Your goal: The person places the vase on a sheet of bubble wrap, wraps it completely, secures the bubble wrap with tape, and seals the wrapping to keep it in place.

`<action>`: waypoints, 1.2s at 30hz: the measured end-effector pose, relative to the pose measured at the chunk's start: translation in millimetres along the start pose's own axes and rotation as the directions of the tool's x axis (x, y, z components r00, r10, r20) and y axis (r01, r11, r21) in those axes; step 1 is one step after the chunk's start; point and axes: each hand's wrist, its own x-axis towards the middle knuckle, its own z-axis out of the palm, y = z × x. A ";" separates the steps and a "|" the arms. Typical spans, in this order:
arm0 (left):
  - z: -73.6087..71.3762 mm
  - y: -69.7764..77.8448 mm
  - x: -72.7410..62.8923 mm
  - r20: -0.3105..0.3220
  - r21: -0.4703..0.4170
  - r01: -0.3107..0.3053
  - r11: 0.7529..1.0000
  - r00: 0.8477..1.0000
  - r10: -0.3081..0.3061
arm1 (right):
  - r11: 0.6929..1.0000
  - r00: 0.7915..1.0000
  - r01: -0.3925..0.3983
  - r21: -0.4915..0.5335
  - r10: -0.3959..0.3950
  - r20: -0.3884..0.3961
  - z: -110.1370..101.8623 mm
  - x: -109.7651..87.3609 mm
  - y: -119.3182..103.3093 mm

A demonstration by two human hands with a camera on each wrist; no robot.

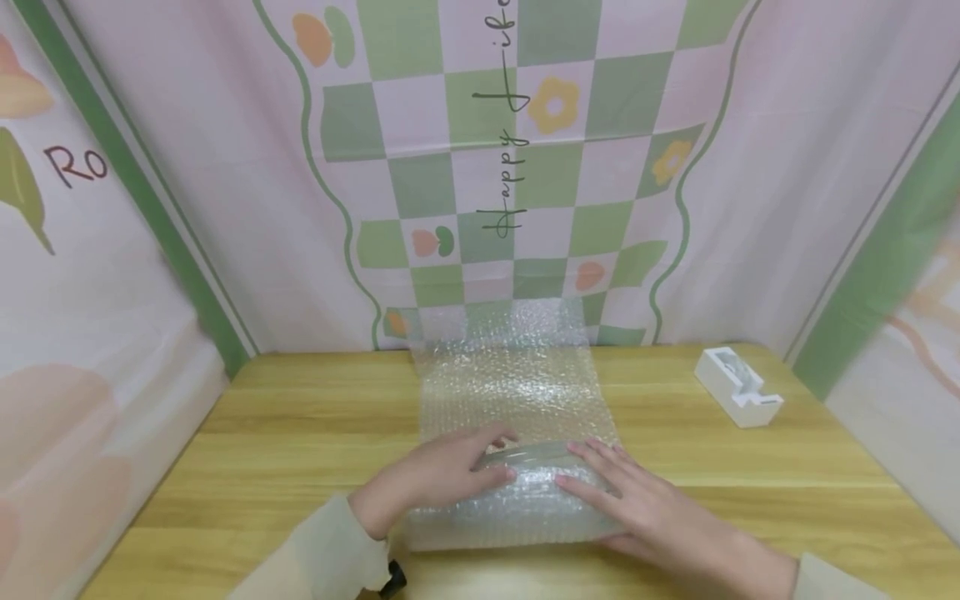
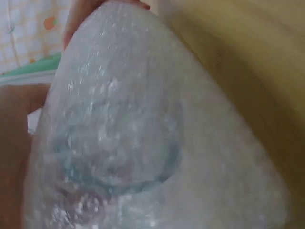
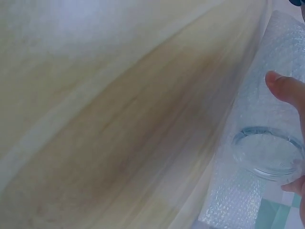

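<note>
One long sheet of clear, shiny plastic bubble wrap [image 1: 517,387] runs along the middle of the yellow-brown wooden table [image 1: 300,450], its far end rising at the table's back edge. Its near end curves around a clear, round-rimmed glass vessel [image 3: 269,151]; any contents cannot be made out. White, box-shaped tape dispenser [image 1: 731,392]: toward the table's far right corner. Near the table's front, left hand [image 1: 442,471] and right hand [image 1: 648,504], thumbs and fingers moderately apart, hold the wrapped bundle from both sides.

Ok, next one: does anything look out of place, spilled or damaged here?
No spill or damage that I can see. Only mildly odd: the far end of the bubble wrap rises in front of the curtain, past the back edge of the table, rather than lying flat.
</note>
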 end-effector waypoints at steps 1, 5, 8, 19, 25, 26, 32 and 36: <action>0.6 3.0 -1.2 -0.044 0.050 -0.013 0.999 0.999 0.015 | 1.000 1.000 -0.007 0.002 0.007 0.005 0.0 0.0 0.4; 4.6 14.1 -4.0 -0.222 0.301 -0.092 0.949 0.961 0.164 | 0.999 0.999 -0.034 0.005 0.034 0.025 0.1 -0.5 1.8; 11.6 21.0 -5.2 -0.322 0.495 -0.146 0.857 0.885 0.336 | 0.999 0.999 -0.040 0.008 0.039 0.025 0.4 -0.6 2.4; 39.8 50.2 -24.7 -0.308 0.727 0.065 0.683 0.921 0.240 | 0.999 0.998 -0.050 -0.003 0.050 -0.026 1.9 0.3 3.8; 44.7 48.5 -26.6 -0.245 0.697 0.127 0.705 0.967 0.069 | 0.997 0.996 -0.080 -0.013 0.080 -0.025 0.2 0.7 5.8; 45.9 47.0 -26.3 -0.247 0.705 0.133 0.697 0.967 0.065 | 0.997 0.997 -0.078 -0.009 0.077 -0.029 0.4 1.0 6.2; 53.5 34.7 -20.3 -0.345 0.752 0.130 0.646 0.913 0.218 | 0.998 0.997 -0.060 0.024 0.061 -0.049 2.2 1.5 7.6; 52.4 30.9 -16.0 -0.339 0.746 0.098 0.658 0.907 0.249 | 0.994 0.996 -0.094 0.046 0.095 0.000 1.1 1.0 7.5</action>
